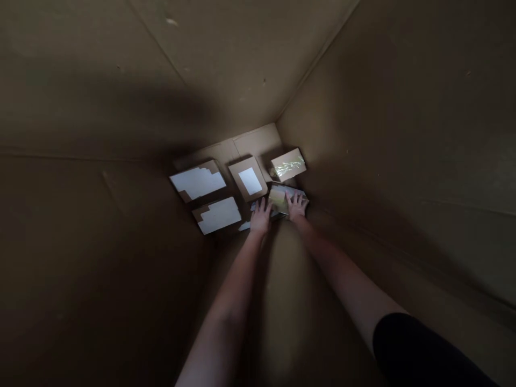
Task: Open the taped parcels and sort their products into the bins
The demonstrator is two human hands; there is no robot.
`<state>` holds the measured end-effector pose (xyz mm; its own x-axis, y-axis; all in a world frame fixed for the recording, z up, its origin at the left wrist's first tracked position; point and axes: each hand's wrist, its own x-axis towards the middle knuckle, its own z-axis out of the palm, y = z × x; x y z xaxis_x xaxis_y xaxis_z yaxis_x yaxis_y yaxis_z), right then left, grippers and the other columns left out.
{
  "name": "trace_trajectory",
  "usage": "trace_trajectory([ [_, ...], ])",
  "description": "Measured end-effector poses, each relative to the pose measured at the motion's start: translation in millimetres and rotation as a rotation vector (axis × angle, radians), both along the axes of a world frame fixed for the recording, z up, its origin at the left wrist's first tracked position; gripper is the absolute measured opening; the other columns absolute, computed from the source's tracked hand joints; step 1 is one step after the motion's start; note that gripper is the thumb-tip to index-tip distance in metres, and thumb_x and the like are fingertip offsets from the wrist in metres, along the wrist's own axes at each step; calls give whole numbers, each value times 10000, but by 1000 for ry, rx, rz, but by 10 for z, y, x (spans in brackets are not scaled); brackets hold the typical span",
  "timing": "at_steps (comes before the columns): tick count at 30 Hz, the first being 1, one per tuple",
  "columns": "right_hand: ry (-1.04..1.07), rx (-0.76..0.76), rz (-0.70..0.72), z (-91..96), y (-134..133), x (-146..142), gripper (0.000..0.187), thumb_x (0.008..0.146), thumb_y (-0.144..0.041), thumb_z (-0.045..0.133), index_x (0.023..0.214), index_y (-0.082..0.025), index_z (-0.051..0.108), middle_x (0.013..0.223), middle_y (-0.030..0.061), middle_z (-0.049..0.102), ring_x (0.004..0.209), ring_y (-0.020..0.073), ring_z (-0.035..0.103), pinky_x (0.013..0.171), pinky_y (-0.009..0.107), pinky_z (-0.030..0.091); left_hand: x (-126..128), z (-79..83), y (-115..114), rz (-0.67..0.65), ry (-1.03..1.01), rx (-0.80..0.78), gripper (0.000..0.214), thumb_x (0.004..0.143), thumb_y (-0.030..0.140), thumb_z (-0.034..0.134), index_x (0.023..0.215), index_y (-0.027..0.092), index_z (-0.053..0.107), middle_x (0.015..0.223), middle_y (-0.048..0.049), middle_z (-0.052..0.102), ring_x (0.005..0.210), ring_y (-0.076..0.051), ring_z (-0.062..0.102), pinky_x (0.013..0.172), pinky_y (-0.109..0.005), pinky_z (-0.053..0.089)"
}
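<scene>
Deep inside a tall cardboard bin, both my arms reach down to the small boxes at the bottom. My right hand lies with spread fingers on the right part of a small cardboard box with a yellowish patch on top. Close to that box's left side, my left hand has its fingers apart and pointing away from me. It rests over dark and bluish flat items, which it partly hides. Directly beyond the hands sits a brown box with a white label.
Two boxes with large white stepped areas, one farther and one nearer, lie to the left. A box with shiny tape sits at the far right. High cardboard walls enclose the bottom; shadows darken the near left.
</scene>
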<state>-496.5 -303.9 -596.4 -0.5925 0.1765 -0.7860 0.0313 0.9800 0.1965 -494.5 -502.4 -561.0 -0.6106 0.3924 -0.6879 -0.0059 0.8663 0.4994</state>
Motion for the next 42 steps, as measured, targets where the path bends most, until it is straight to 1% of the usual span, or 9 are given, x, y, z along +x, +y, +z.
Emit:
trace_trajectory([
  [5, 135, -14, 6, -154, 43, 80, 960, 940, -389, 693, 1717, -347, 130, 1777, 197, 97, 1582, 472, 187, 1186, 801, 111, -229, -312, 370, -80, 23, 60, 914, 879, 174, 704, 1686, 278, 287, 1793, -104, 139, 1639, -393, 123, 1235, -599, 358],
  [10, 135, -106, 13, -135, 147, 30, 1141, 852, -327, 797, 1722, -323, 60, 1674, 228, 338, 1499, 450, 310, 1206, 772, 99, -350, -488, 608, -100, 99, 70, 870, 901, 130, 609, 1692, 281, 278, 1790, -91, 163, 1654, -362, 53, 1284, -605, 256],
  [14, 91, -205, 38, 107, 300, -121, 1370, 734, -380, 907, 1717, -275, -41, 1652, 234, 328, 1471, 433, 316, 1226, 719, 96, -422, -386, 613, -50, 122, 118, 883, 910, 169, 592, 1700, 331, 232, 1784, -74, 198, 1656, -359, 3, 1294, -658, 173],
  [17, 77, -278, 86, 433, 332, -264, 1415, 681, -367, 935, 1714, -294, -29, 1663, 215, 317, 1480, 416, 313, 1239, 678, 82, -511, -107, 547, -54, 124, 103, 850, 913, 189, 576, 1696, 278, 259, 1751, -121, 282, 1647, -389, 46, 1276, -655, 227],
  [20, 70, -308, 147, 879, 219, -419, 1422, 623, -323, 960, 1716, -293, 51, 1667, 213, 318, 1504, 428, 289, 1244, 672, 38, -604, 359, 437, -64, 132, 29, 809, 913, 201, 584, 1676, 222, 313, 1696, -180, 355, 1614, -426, 163, 1236, -633, 323],
  [23, 93, -285, 208, 1457, -2, -562, 1380, 599, -266, 959, 1711, -284, 144, 1661, 221, 336, 1509, 439, 294, 1244, 675, 17, -666, 987, 273, -64, 205, -40, 811, 898, 185, 605, 1658, 187, 324, 1648, -211, 402, 1576, -418, 255, 1217, -585, 372],
  [31, 234, -406, 258, 3473, -407, -694, 1244, 650, -316, 903, 1698, -257, 235, 1656, 232, 362, 1540, 432, 293, 1270, 629, 86, -692, 3068, -269, -50, 364, -139, 959, 792, 194, 738, 1644, 250, 299, 1620, -186, 441, 1546, -381, 344, 1222, -515, 365],
  [37, 510, -423, 212, 5007, -463, -467, 1125, 655, -227, 842, 1662, -202, 341, 1641, 233, 392, 1567, 412, 274, 1288, 550, 177, -660, 4671, -470, -64, 506, -120, 972, 754, 152, 728, 1638, 286, 347, 1623, -143, 437, 1553, -371, 327, 1212, -509, 392],
  [42, 724, -370, 69, 5980, -449, 5, 1015, 680, -179, 736, 1640, -231, 409, 1691, 203, 346, 1603, 397, 225, 1300, 561, 165, -505, 5641, -492, -165, 681, -8, 950, 763, 152, 702, 1642, 282, 366, 1641, -111, 422, 1564, -352, 312, 1232, -486, 392],
])
